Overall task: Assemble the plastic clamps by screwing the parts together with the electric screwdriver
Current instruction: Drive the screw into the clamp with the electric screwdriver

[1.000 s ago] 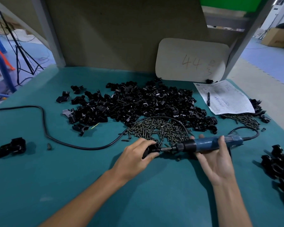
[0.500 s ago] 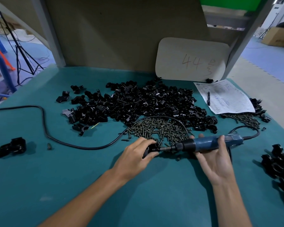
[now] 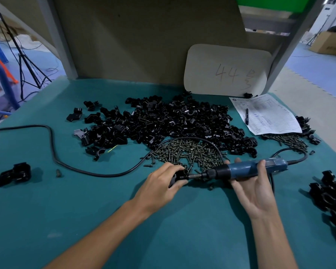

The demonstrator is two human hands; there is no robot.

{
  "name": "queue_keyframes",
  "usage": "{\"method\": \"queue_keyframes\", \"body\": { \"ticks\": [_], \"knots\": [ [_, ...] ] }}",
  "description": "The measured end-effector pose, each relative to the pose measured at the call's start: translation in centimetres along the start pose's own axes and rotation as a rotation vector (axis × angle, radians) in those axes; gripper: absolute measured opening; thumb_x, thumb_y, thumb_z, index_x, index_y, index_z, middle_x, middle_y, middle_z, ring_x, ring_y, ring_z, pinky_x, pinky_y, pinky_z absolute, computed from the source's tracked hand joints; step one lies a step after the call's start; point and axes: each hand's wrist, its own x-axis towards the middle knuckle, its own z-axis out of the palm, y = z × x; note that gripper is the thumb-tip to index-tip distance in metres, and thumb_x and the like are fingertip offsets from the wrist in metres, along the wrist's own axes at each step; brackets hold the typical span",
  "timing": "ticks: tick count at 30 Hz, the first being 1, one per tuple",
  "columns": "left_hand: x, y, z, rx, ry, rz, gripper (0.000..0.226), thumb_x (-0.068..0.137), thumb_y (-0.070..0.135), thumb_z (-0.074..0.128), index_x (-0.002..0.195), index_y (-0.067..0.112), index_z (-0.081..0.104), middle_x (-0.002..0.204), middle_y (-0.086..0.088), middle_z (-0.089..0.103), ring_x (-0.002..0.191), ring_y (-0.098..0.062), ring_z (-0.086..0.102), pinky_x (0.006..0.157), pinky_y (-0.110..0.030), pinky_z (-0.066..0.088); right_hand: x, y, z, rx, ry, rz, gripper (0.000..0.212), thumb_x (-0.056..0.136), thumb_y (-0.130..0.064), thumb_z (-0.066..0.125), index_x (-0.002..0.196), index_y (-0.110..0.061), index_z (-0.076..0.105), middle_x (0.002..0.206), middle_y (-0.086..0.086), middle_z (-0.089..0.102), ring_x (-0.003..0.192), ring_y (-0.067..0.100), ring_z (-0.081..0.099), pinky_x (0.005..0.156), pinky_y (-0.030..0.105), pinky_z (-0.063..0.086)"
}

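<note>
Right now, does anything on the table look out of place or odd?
Mostly orderly. The screwdriver's black cord runs loose across the screw pile. A few stray screws lie apart: one near the lone clamp at left, one below the screwdriver. A pen rests on the paper form.

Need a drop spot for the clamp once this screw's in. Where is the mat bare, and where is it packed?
Bare mat lies near and left, below the black cord, between the lone clamp and the left hand. A smaller bare strip lies between the right hand and the right-edge clamps. Crowded: the parts heap and screws behind the electric screwdriver.
</note>
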Motion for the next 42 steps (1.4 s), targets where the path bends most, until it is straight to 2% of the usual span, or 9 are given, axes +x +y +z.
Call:
{"method": "queue_keyframes", "body": {
  "ticks": [8, 13, 20, 25, 31, 35, 38, 42],
  "knots": [
    [-0.05, 0.13, -0.13, 0.002, -0.014, 0.002, 0.038, 0.096, 0.033, 0.066, 0.128, 0.014, 0.061, 0.108, 0.008, 0.059, 0.09, -0.008, 0.058, 0.082, -0.03, 0.051, -0.25, 0.02, 0.17, -0.022, 0.011, -0.004, 0.061, 0.088, -0.056, 0.057, 0.134, -0.018, 0.05, 0.131, 0.014, 0.064, 0.12, 0.034, 0.067, 0.092, 0.047, 0.059],
    [-0.08, 0.22, -0.11, 0.007, -0.015, 0.004, 0.038, 0.096, 0.033, 0.066, 0.128, 0.014, 0.062, 0.107, 0.008, 0.058, 0.087, -0.008, 0.057, 0.079, -0.031, 0.052, -0.35, 0.04, 0.42, -0.021, 0.011, -0.003, 0.061, 0.089, -0.056, 0.055, 0.138, -0.019, 0.048, 0.133, 0.015, 0.063, 0.119, 0.033, 0.068, 0.091, 0.046, 0.06],
    [-0.06, 0.22, -0.08, 0.004, -0.017, -0.001, 0.039, 0.096, 0.033, 0.066, 0.129, 0.013, 0.061, 0.109, 0.009, 0.058, 0.09, -0.006, 0.056, 0.081, -0.025, 0.051, -0.51, 0.02, 0.46, -0.006, 0.011, 0.007, 0.075, 0.09, -0.056, 0.054, 0.152, -0.017, 0.036, 0.141, 0.02, 0.058, 0.12, 0.034, 0.067, 0.087, 0.044, 0.062],
    [-0.09, 0.22, -0.16, 0.003, -0.029, 0.005, 0.038, 0.096, 0.033, 0.066, 0.128, 0.014, 0.06, 0.109, 0.009, 0.057, 0.089, -0.006, 0.057, 0.08, -0.024, 0.051, -0.65, 0.01, 0.7, -0.003, 0.007, 0.001, 0.064, 0.089, -0.054, 0.054, 0.143, -0.021, 0.043, 0.14, 0.019, 0.058, 0.118, 0.034, 0.068, 0.086, 0.044, 0.062],
    [-0.09, 0.09, -0.15, 0.003, -0.029, 0.011, 0.034, 0.094, 0.033, 0.069, 0.122, 0.017, 0.06, 0.106, 0.012, 0.053, 0.089, -0.004, 0.054, 0.08, -0.013, 0.046, -0.82, 0.01, 0.82, -0.002, 0.011, -0.008, 0.072, 0.088, -0.054, 0.055, 0.149, -0.021, 0.037, 0.139, 0.019, 0.059, 0.117, 0.034, 0.068, 0.082, 0.043, 0.063],
    [-0.08, -0.16, -0.04, -0.023, -0.015, -0.019, 0.036, 0.094, 0.038, 0.067, 0.123, 0.018, 0.06, 0.107, 0.011, 0.056, 0.093, -0.006, 0.056, 0.082, -0.017, 0.047, -0.73, 0.06, 0.6, 0.01, 0.014, -0.016, 0.076, 0.089, -0.056, 0.056, 0.151, -0.019, 0.036, 0.138, 0.018, 0.06, 0.119, 0.034, 0.067, 0.082, 0.042, 0.063],
    [-0.13, -0.29, 0.01, -0.042, 0.011, -0.021, 0.035, 0.093, 0.037, 0.069, 0.122, 0.018, 0.059, 0.105, 0.013, 0.054, 0.093, -0.004, 0.054, 0.08, -0.011, 0.044, -0.63, 0.06, 0.45, 0.022, 0.003, -0.017, 0.08, 0.088, -0.059, 0.056, 0.152, -0.017, 0.035, 0.138, 0.016, 0.06, 0.121, 0.033, 0.066, 0.084, 0.042, 0.062],
    [-0.14, -0.49, 0.16, -0.068, 0.049, -0.017, 0.032, 0.094, 0.035, 0.068, 0.12, 0.02, 0.058, 0.105, 0.013, 0.052, 0.092, -0.004, 0.054, 0.078, -0.011, 0.044, -0.73, -0.3, 0.65, 0.057, 0.029, -0.037, 0.074, 0.086, -0.06, 0.055, 0.143, -0.014, 0.044, 0.143, 0.016, 0.058, 0.12, 0.031, 0.067, 0.088, 0.044, 0.061]
  ]
}}
